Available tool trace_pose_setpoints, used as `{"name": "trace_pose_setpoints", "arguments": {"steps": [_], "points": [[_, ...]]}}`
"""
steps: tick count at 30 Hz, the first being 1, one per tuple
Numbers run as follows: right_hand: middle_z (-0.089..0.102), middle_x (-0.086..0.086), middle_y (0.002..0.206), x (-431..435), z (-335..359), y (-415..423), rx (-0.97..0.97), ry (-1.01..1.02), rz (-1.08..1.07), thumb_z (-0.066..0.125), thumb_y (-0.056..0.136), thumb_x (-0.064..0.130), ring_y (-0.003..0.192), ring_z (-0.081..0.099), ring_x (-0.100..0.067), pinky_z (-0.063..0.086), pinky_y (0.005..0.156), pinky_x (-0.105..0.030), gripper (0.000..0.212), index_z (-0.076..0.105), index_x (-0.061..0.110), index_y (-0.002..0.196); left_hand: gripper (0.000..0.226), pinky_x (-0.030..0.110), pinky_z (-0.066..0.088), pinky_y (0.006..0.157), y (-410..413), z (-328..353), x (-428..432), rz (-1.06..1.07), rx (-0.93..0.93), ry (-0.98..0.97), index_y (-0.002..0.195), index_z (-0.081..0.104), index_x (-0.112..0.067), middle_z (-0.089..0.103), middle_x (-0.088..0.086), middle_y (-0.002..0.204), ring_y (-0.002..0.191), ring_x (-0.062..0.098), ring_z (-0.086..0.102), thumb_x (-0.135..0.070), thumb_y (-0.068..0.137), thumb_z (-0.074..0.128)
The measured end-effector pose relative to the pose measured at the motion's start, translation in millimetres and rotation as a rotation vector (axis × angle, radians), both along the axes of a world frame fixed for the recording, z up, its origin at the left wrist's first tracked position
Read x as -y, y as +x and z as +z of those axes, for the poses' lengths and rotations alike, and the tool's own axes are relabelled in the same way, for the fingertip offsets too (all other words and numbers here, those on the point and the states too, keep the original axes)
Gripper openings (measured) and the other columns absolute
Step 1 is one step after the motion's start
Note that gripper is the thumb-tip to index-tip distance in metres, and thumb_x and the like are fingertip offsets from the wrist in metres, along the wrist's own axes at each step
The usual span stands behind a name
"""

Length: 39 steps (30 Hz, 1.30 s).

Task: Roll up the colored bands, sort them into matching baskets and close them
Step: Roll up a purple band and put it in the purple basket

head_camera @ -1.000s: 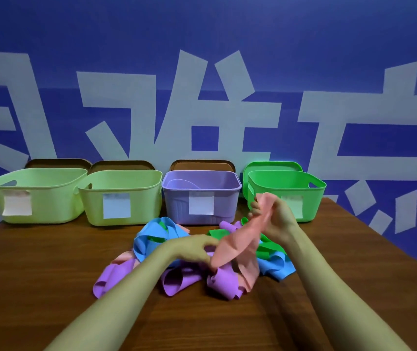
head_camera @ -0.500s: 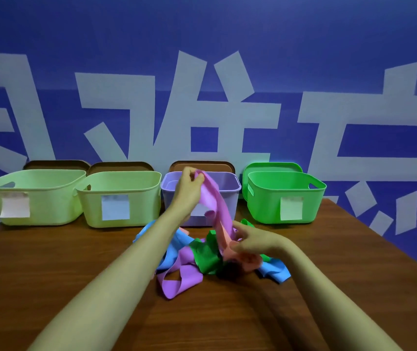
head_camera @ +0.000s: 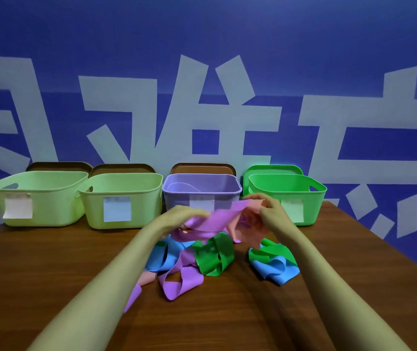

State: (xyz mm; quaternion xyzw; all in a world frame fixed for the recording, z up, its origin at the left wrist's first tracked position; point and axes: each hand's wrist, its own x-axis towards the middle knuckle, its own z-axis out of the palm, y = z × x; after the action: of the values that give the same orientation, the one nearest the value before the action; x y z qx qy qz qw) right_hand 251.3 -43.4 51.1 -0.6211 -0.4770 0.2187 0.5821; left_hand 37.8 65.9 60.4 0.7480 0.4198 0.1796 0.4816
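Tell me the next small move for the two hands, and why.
Probably draw the hands apart to free one band. The left hand grips the purple stretchy band and the right hand grips the salmon-pink stretchy band; the two overlap between the hands, so neither can be rolled yet.

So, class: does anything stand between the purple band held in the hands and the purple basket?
Nothing visible blocks the way: the purple basket stands open behind the purple band, its brown lid behind it. A pink band is bunched with it at the right hand.
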Motion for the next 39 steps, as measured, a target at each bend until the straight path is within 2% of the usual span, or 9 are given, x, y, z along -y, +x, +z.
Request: {"name": "trace_pose_setpoints", "arguments": {"steps": [3,11,17,21,24,27,29,34,39], "points": [[0.056,-0.009,0.066,1,4,-3,-0.034,-0.042,0.09,0.054,0.089,-0.004,0.051,0.048,-0.013,0.039,0.043,-0.016,0.018,0.064,0.007,0.099,0.038,0.023,0.026,0.049,-1,-7,-1,-0.039,-0.029,0.174,0.064,0.052,-0.015,0.043,0.002,0.055,0.051,0.013,0.037,-0.04,0.074,0.078],[0.057,-0.007,0.096,9,-6,6,0.512,-0.507,0.295,0.059,0.082,0.011,0.076,0.053,-0.019,0.044,0.06,-0.024,0.04,0.057,0.017,0.122,0.037,0.042,0.056,0.075,8,23,-3,0.348,0.746,-0.189,0.073,0.069,0.0,0.07,0.012,0.065,0.07,0.026,0.063,-0.014,0.099,0.046],[0.061,-0.008,0.122,10,-12,-1,0.817,-0.719,0.165,0.054,0.088,0.009,0.101,0.059,-0.024,0.043,0.076,-0.025,0.04,0.056,0.015,0.128,0.034,0.033,0.05,0.086,8,27,-1,0.176,0.485,0.112,0.068,0.067,-0.011,0.069,0.013,0.082,0.076,0.02,0.06,-0.02,0.097,0.052],[0.06,-0.011,0.121,9,3,-8,1.081,-0.896,0.185,0.064,0.085,0.011,0.093,0.056,-0.023,0.048,0.077,-0.032,0.041,0.058,0.011,0.125,0.02,0.022,0.041,0.064,12,30,8,-0.016,0.176,0.336,0.075,0.058,-0.016,0.058,0.0,0.07,0.064,0.01,0.05,-0.029,0.085,0.069],[0.06,-0.01,0.108,10,14,-3,0.577,-0.717,0.371,0.069,0.08,-0.003,0.086,0.058,-0.022,0.05,0.068,-0.024,0.046,0.057,0.01,0.122,0.037,0.022,0.027,0.054,10,37,15,-0.083,-0.089,0.672,0.067,0.045,-0.019,0.041,-0.005,0.066,0.063,0.013,0.036,-0.032,0.073,0.08],[0.057,-0.009,0.12,13,17,-6,0.071,-0.328,0.508,0.07,0.075,-0.008,0.108,0.058,-0.023,0.052,0.09,-0.032,0.062,0.051,0.018,0.128,0.029,0.029,0.043,0.076,11,44,22,-0.161,0.008,0.641,0.083,0.056,-0.019,0.059,-0.002,0.085,0.084,0.018,0.052,-0.021,0.071,0.082],[0.058,-0.007,0.125,10,20,-16,0.097,-0.194,0.499,0.079,0.073,0.007,0.116,0.056,-0.017,0.048,0.098,-0.035,0.065,0.051,0.021,0.13,0.029,0.034,0.045,0.087,12,49,30,-0.204,0.125,0.587,0.093,0.057,-0.018,0.061,-0.002,0.095,0.093,0.017,0.056,-0.015,0.074,0.078],[0.061,-0.007,0.084,8,30,-34,0.152,0.07,0.259,0.062,0.086,0.007,0.078,0.054,-0.013,0.043,0.072,-0.03,0.014,0.065,0.001,0.099,0.038,0.025,0.05,0.082,8,62,43,-0.159,0.398,0.333,0.106,0.056,-0.014,0.059,-0.004,0.105,0.095,0.015,0.059,-0.004,0.075,0.076],[0.061,0.003,0.081,15,45,-41,0.09,0.254,0.005,0.046,0.089,-0.004,0.071,0.054,-0.004,0.044,0.065,-0.02,0.024,0.058,0.018,0.089,0.032,0.026,0.05,0.073,-6,61,39,-0.133,0.258,0.086,0.105,0.058,-0.012,0.066,0.004,0.096,0.083,0.016,0.062,-0.008,0.078,0.074]]}}
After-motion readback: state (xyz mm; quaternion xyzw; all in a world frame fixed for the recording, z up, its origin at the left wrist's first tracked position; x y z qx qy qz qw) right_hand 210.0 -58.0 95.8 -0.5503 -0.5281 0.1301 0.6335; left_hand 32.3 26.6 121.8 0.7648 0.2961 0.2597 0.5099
